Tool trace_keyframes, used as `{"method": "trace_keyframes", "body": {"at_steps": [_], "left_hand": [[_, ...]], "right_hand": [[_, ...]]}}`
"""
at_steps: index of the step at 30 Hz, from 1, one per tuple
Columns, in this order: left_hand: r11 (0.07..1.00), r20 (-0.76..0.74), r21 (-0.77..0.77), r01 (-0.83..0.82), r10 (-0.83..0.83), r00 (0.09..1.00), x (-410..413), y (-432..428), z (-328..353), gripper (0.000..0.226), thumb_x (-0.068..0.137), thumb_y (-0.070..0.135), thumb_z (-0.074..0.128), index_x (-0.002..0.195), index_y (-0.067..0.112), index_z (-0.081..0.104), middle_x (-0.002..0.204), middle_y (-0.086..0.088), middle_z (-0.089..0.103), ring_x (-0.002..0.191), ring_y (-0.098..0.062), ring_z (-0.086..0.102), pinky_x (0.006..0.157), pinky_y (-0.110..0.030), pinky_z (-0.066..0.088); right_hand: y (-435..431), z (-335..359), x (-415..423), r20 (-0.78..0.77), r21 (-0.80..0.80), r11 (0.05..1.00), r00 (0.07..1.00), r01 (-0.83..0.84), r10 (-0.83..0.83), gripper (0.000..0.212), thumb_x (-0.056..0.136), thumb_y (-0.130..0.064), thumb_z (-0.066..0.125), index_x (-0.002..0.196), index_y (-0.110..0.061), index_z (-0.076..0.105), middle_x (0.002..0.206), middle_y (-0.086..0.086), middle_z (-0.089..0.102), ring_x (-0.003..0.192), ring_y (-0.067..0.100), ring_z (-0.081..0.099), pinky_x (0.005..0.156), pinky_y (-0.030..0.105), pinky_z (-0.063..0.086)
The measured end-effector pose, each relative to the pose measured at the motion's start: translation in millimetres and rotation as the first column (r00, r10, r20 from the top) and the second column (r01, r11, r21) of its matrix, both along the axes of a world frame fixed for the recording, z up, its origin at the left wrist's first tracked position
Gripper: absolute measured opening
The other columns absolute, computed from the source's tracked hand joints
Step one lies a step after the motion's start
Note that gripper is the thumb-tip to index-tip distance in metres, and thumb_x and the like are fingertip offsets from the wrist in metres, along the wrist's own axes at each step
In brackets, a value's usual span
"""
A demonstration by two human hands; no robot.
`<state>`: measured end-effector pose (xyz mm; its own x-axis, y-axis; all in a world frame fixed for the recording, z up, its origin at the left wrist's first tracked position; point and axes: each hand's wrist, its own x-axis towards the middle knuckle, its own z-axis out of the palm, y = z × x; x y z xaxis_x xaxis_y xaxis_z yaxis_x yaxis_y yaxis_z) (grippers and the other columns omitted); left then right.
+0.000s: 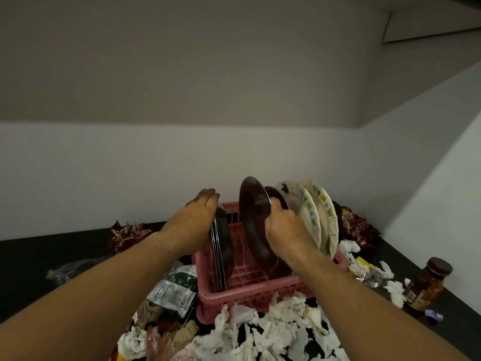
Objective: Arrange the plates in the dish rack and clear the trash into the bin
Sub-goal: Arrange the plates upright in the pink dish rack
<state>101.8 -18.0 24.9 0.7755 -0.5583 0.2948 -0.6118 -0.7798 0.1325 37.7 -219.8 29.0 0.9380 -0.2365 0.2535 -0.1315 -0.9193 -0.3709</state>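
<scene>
The plates are mostly done, by my reckoning. My right hand [283, 225] grips the rim of a brown plate [252, 217], fingers curled round its edge, holding it upright over the middle of the pink dish rack [250, 289]. My left hand [194, 220] lies with straight fingers over the thin dark plates [221, 248] standing at the rack's left end. The pale patterned plates [316, 214] lean at the right end.

None of the trash is cleared: crumpled white tissues [281, 327] heap up near me, with glossy crinkled wrappers [173, 290] on the left, and no bin is in view.

The rack is slotted plastic; the brown plate looks smooth and glossy, perhaps melamine, though the light is dim.
</scene>
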Motion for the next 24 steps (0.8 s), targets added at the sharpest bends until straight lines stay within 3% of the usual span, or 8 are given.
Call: {"method": "trace_keyframes", "body": {"at_steps": [3,7,13,24], "left_hand": [[1.0,-0.013,-0.001,-0.008,0.007,1.0,0,0,-1,0.094,0.078,-0.008,0.062,0.153,0.013,0.009,0.161,-0.009,0.005,0.147,-0.025,0.015,0.115,-0.034,0.024],[1.0,-0.019,0.001,-0.004,0.004,1.0,1,0,-1,0.094,0.077,-0.01,0.06,0.153,0.011,0.008,0.161,-0.01,0.003,0.148,-0.025,0.011,0.116,-0.033,0.022],[1.0,-0.018,0.011,-0.004,0.005,1.0,0,-1,1,0.096,0.077,-0.011,0.061,0.153,0.01,0.006,0.161,-0.011,0.002,0.148,-0.024,0.008,0.117,-0.032,0.017],[1.0,-0.015,0.022,-0.009,0.009,1.0,0,-4,0,0.098,0.075,-0.012,0.061,0.153,0.01,0.006,0.162,-0.01,0.002,0.148,-0.025,0.008,0.116,-0.033,0.02]], "right_hand": [[0,-12,1,0.027,0.009,1.0,1.0,-0.002,0.002,0.039,0.101,-0.02,0.034,0.141,-0.016,0.031,0.095,0.013,0.067,0.081,0.031,0.067,0.068,0.045,0.058],[-1,-25,3,0.034,0.004,1.0,0.999,0.007,-0.007,0.041,0.102,-0.02,0.036,0.142,-0.016,0.029,0.095,0.013,0.068,0.083,0.032,0.067,0.061,0.037,0.05],[0,-42,-2,0.07,0.027,1.0,0.998,-0.007,0.005,0.04,0.103,-0.023,0.034,0.142,-0.016,0.031,0.1,0.012,0.068,0.086,0.031,0.066,0.064,0.032,0.039],[0,-54,-11,0.119,0.06,0.998,0.993,0.016,-0.023,0.042,0.101,-0.023,0.037,0.142,-0.019,0.03,0.092,0.006,0.065,0.077,0.026,0.063,0.06,0.03,0.04]]}}
